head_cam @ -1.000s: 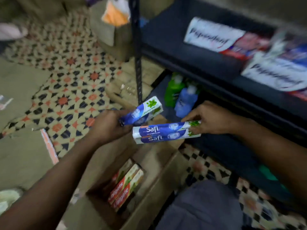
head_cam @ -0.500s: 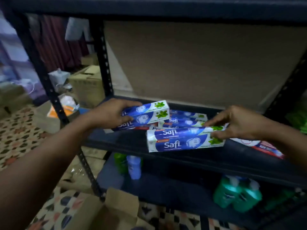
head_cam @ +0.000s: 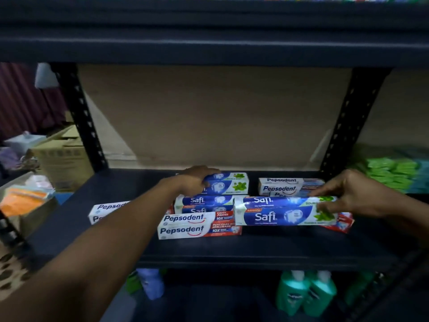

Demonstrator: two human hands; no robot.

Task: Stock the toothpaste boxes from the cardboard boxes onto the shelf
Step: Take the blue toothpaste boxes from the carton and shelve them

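Left hand [head_cam: 197, 180] lay over the left end of a back pair of Safi boxes [head_cam: 229, 185], fingers curled down around the top box, gripping it; the pair sat stacked deep on the dark shelf [head_cam: 209, 252]. Just nearer the person than that hand, a second Safi stack [head_cam: 204, 202] lay flat, and nearer again, touching its front, a Pepsodent stack [head_cam: 192, 225]. A further Pepsodent box [head_cam: 104, 209] showed to the left of the left forearm, partly hidden by it. Right hand [head_cam: 348, 194] pinched the right end of two long Safi cartons [head_cam: 278, 211], thumb low and fingers on top, the cartons running leftward from the hand and level. Whether they rested on the shelf could not be told. A red box end [head_cam: 344, 220] stuck out just beneath the right hand. Beyond that hand's fingertips, a Pepsodent pile [head_cam: 285, 185] stood at the back. Below both hands, on the lower tier, stood green pump bottles [head_cam: 304, 293] and a blue bottle [head_cam: 151, 284]. Far left of the left arm sat a cardboard box [head_cam: 62, 159].
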